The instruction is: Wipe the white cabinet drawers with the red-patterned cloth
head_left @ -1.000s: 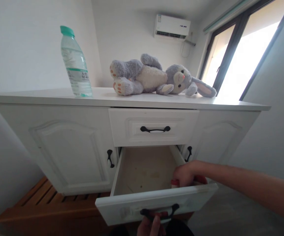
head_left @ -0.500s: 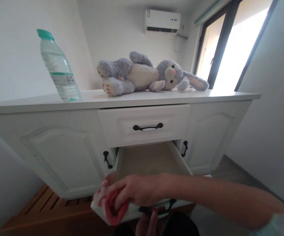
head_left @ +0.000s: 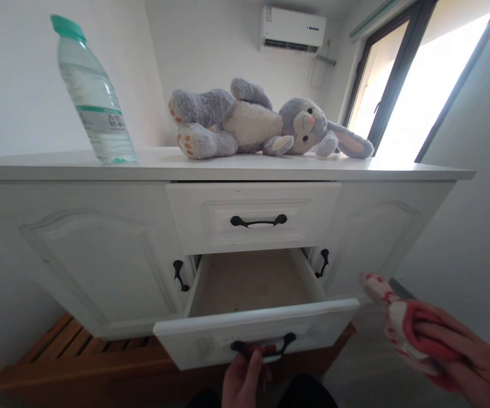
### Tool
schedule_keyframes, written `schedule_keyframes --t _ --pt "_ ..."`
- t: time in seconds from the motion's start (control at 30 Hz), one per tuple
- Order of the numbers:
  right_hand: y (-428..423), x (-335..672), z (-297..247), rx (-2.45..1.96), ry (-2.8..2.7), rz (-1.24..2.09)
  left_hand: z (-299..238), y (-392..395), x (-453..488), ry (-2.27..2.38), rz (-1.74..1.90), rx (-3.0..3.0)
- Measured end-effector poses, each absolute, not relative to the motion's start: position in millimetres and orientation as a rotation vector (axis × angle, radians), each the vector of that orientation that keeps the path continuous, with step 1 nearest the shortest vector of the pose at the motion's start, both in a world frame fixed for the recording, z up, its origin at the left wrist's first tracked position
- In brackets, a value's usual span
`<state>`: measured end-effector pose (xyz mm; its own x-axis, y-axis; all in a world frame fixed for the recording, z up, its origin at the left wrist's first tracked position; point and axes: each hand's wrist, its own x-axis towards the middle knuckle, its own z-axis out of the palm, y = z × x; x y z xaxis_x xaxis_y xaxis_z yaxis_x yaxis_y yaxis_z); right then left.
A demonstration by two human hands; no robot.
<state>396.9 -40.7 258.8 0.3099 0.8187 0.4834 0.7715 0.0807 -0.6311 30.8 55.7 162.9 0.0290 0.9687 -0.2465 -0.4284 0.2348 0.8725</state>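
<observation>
Both busy: left hand curled on the crosswise handle, right hand clutching cloth beyond the drawer's right edge!

The right hand, 1 s ago inside the lower drawer near its right edge and 0.5 s ago over its front left corner, now holds the red-and-white cloth beyond its front right corner; the drawer protrudes less.

Left hand low centre, fingers curled, thumb pointing up; right hand lower right, gripping, fingers pointing left.
</observation>
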Motion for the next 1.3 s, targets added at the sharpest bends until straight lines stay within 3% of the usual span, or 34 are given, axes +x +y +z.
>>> schedule_keyframes --t 0.13,0.23,0.4,0.6,0.77,0.93,1.13,1.3 --pt "-36 355 241 -1.626 -0.807 0.569 178 103 35 0.988 1.226 0.774" --pt "-9 303 245 -1.584 -0.816 0.783 188 138 44 1.039 1.25 0.734" --pt "64 218 260 -1.439 -1.523 0.2 212 154 39 1.161 1.221 0.738" --pt "179 88 280 -0.809 -2.275 -0.385 239 140 -19 1.634 1.901 1.096" --pt "246 24 260 -0.576 -2.482 -0.539 223 176 -61 1.864 1.722 1.353" --pt "242 80 248 -0.66 -2.425 -0.539 209 186 -31 1.912 1.559 1.696" --pt "192 235 250 -1.13 -2.081 -0.372 231 173 99 1.265 1.419 2.273" --pt "168 315 247 -1.253 -1.926 -0.39 250 165 174 1.0 1.203 2.285"
